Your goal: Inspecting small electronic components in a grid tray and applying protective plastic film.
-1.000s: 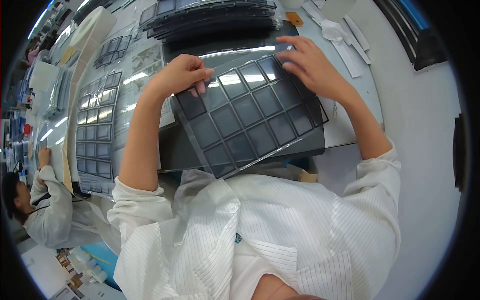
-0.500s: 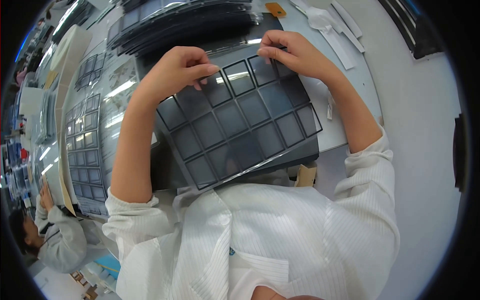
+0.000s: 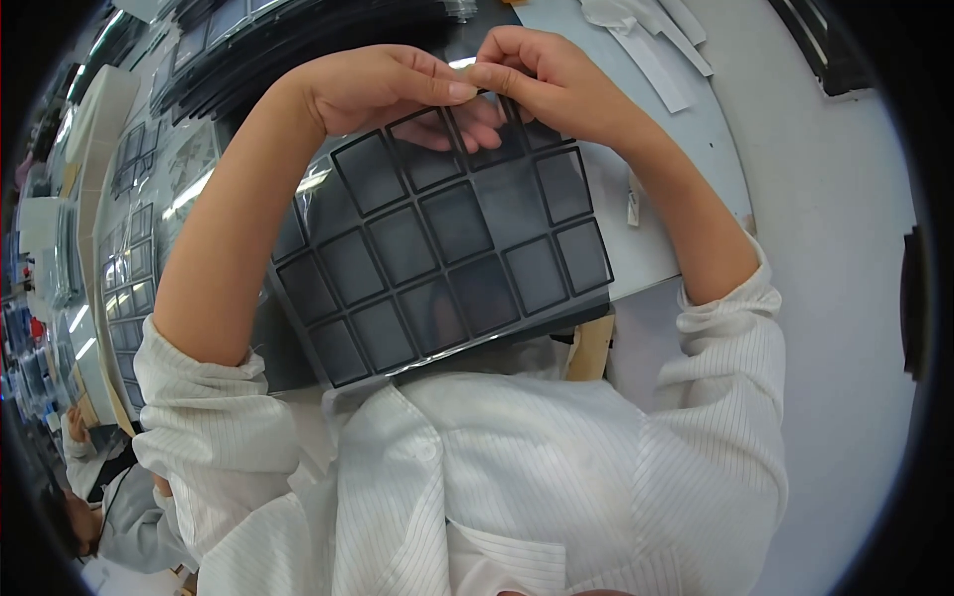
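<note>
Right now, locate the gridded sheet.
Near centre in the head view, the gridded sheet extends from the left hand and right hand toward the striped shirt.

Pale table [image 3: 686, 184]. On it: stack of dark panels [image 3: 298, 45], far left; gridded sheet [image 3: 139, 260], left; white strips [image 3: 658, 77], far right; small white piece [image 3: 633, 207], right.

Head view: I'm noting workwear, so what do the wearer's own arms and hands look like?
The left sleeve and right sleeve are white with fine, dark pinstripes, wrinkled and bunched well above the wrists. The left hand and right hand are ungloved.
</note>
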